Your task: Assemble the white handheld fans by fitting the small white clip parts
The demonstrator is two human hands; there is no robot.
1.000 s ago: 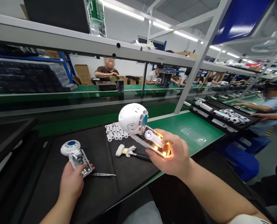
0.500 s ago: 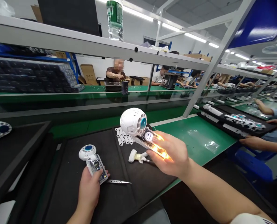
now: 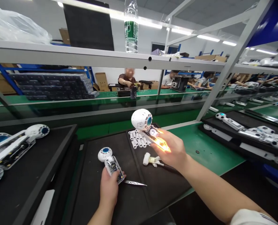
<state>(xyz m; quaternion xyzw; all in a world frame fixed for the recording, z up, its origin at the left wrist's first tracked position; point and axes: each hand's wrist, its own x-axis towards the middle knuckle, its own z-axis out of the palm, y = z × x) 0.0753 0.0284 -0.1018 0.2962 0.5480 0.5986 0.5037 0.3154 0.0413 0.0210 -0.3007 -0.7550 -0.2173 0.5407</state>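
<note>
Head view, looking down on a black mat [image 3: 94, 200] on a green desk [image 3: 199, 147]. The right hand [image 3: 171, 151] sits at about two o'clock from the mat's middle and holds a white ball-headed device [image 3: 141, 119], its clear body glowing orange under the light. Its fingers [image 3: 169, 147] lie close together across that clear body, pressing on it, with the ball sticking out toward eleven o'clock. The left hand [image 3: 108, 187] is low on the mat and holds a smaller white-headed device [image 3: 112, 165]; its fingers [image 3: 120, 178] curl around the clear body, and the round head with a blue centre points to eleven o'clock. Just beside the left hand at three o'clock lies a pair of metal tweezers [image 3: 134, 183]. A cluster of small white tubes [image 3: 137, 139] lies at twelve o'clock from the left hand, right under the ball. A tool with a black handle and a white wrapped end [image 3: 149, 159] lies just under the right hand. A black tray of white devices [image 3: 12, 145] stands at nine o'clock, and another [image 3: 237, 125] at three o'clock. Across the line at twelve o'clock, a co-worker [image 3: 127, 79] works under a shelf [image 3: 106, 56].
</note>
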